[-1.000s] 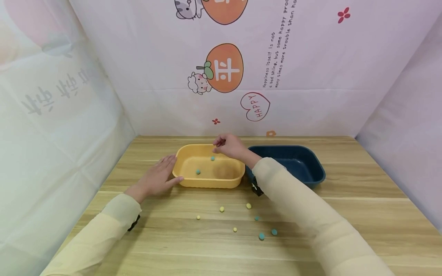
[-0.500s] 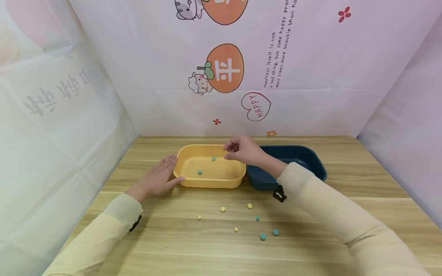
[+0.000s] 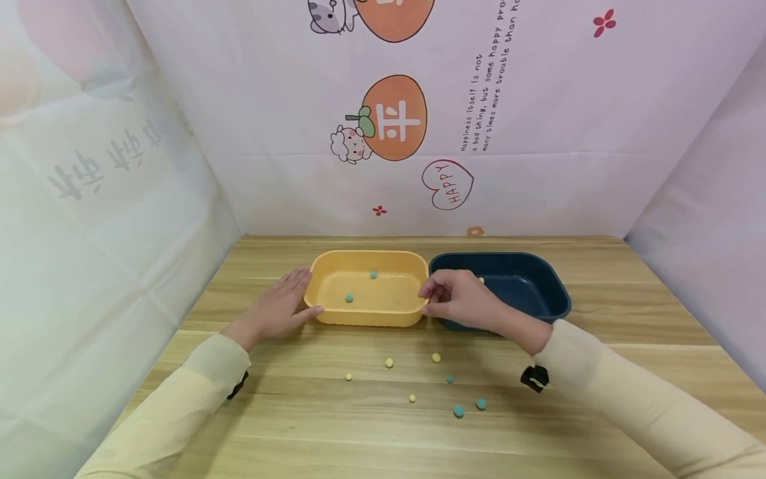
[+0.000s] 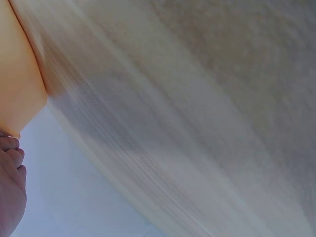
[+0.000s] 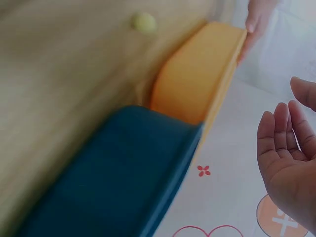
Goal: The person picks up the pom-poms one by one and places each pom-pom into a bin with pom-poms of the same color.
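Observation:
My left hand (image 3: 276,309) rests against the left end of the yellow tray (image 3: 368,318), fingers along its side and thumb at the front rim. Two teal pellets, one at the back (image 3: 374,274) and one nearer the front (image 3: 350,298), lie inside it. Over the left end of the navy tray (image 3: 553,293), close to where the trays meet, hovers my right hand (image 3: 463,301). Its fingers are loosely bent, and the right wrist view shows nothing between them and the thumb (image 5: 303,91). Behind that hand, a small yellow pellet (image 3: 481,281) shows in the navy tray.
Several loose pellets lie on the wooden table (image 3: 287,419) in front of the trays, among them a yellow pellet (image 3: 436,358) and a teal pellet (image 3: 458,411). A printed cloth (image 3: 538,186) hangs behind the table, with more cloth at both sides.
My right hand has moved right and nearer to me, from above the yellow tray to the navy tray's left end. My left hand has stayed on the yellow tray.

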### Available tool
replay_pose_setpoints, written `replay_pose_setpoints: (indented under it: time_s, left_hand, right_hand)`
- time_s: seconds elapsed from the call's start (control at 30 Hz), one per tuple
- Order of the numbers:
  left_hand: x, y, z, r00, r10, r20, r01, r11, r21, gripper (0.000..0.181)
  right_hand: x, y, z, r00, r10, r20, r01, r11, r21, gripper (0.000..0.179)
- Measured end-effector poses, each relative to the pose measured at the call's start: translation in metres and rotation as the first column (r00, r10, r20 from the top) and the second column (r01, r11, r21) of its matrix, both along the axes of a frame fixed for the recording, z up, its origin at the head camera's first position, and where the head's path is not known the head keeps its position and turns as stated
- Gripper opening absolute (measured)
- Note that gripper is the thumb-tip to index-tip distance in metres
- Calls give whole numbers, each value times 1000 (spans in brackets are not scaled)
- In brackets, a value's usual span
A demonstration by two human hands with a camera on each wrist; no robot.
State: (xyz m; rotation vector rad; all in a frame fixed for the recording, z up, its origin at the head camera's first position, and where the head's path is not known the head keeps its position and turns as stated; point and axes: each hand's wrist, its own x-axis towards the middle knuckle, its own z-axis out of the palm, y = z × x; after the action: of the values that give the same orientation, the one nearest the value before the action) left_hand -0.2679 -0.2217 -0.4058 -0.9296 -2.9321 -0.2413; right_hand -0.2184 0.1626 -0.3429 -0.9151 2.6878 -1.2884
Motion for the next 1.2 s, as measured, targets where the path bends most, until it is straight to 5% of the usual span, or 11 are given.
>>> replay_pose_setpoints:
  time_s: [0.27, 0.57, 0.83, 1.2]
  left_hand:
    - [-1, -1, -1, 1000, 10, 13, -10, 1000, -3, 92]
    - [-2, 2, -2, 1000, 12, 18, -12, 1000, -8, 92]
    - [-2, 2, -1, 1000, 14, 22, -14, 1000, -2, 92]
    - [-2, -1, -2, 1000, 16, 19, -16, 1000, 2, 92]
  right_hand:
    - [21, 24, -19, 998, 59, -5, -59, 998, 35, 18]
    - [40, 55, -40, 989, 144, 17, -143, 989, -34, 19]
    - [52, 75, -60, 960, 266, 89, -262, 963, -62, 13]
    - [61, 82, -81, 909, 322, 264, -320, 946, -51, 18]
